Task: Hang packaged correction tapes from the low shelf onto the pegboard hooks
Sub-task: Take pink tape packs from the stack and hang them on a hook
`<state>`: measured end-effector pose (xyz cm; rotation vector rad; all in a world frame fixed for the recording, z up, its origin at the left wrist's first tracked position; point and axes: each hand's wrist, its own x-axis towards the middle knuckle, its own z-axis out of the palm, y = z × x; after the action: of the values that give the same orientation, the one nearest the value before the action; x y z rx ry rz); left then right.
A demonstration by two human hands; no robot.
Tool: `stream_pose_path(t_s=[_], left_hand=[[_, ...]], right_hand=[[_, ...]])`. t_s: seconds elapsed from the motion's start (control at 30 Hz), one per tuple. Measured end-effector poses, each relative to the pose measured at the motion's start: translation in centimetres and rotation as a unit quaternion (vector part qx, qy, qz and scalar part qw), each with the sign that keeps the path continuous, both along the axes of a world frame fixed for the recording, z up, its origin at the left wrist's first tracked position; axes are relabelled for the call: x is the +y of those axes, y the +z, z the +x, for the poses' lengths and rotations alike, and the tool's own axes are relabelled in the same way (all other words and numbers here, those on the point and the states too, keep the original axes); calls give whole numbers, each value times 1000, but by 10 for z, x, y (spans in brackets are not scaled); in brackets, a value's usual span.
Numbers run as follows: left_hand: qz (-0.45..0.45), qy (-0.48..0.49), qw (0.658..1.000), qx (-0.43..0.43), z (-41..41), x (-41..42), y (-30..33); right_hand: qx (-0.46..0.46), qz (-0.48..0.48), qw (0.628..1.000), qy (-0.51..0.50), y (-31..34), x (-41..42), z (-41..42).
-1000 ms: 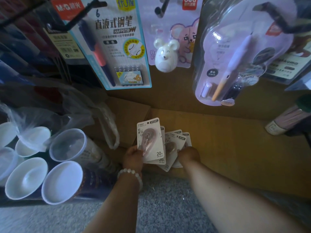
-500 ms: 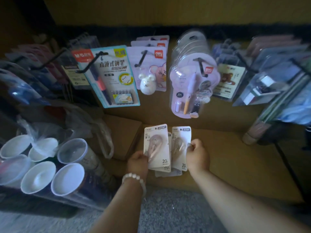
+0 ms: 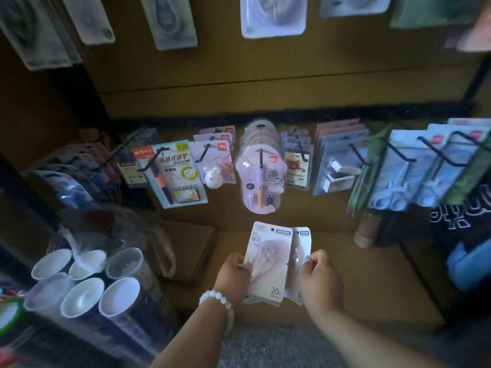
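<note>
A small stack of packaged correction tapes (image 3: 268, 261), white cards with clear blisters, is held upright above the low wooden shelf (image 3: 372, 293). My left hand (image 3: 233, 277), with a white bead bracelet at the wrist, grips the stack's left edge. My right hand (image 3: 320, 280) pinches the right-hand card (image 3: 301, 251), which is fanned slightly apart from the front one. Black pegboard hooks (image 3: 356, 154) stick out from the wooden board above, most loaded with stationery packs.
Hanging packs include a blue pen set (image 3: 175, 173), a mouse-shaped item (image 3: 214, 176) and a lilac pen blister (image 3: 261, 179). Capped clear cylinders (image 3: 87, 285) stand at the left. A flat cardboard box (image 3: 188, 248) lies on the shelf. More packs (image 3: 273, 17) hang higher up.
The camera has drawn back and tilted up, showing more of the board. Both hands have lifted the cards off the shelf and gathered the fanned pile into a tighter stack.
</note>
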<state>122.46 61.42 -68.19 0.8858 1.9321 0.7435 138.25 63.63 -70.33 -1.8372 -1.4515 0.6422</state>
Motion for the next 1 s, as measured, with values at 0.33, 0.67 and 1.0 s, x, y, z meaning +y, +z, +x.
stream_pose_path(t_s=[0.33,0.67,1.0], left_hand=[[115,-98,988,28,66,-1,46],[289,-92,952,-36,85,-10,123],[399,-18,915,-61,68,-38,180]], right_hand=[[20,115,989,-89,52,-22,56],[63,286,951,-98,128,-26,72],[91,364,924,-77,193,-50,56]])
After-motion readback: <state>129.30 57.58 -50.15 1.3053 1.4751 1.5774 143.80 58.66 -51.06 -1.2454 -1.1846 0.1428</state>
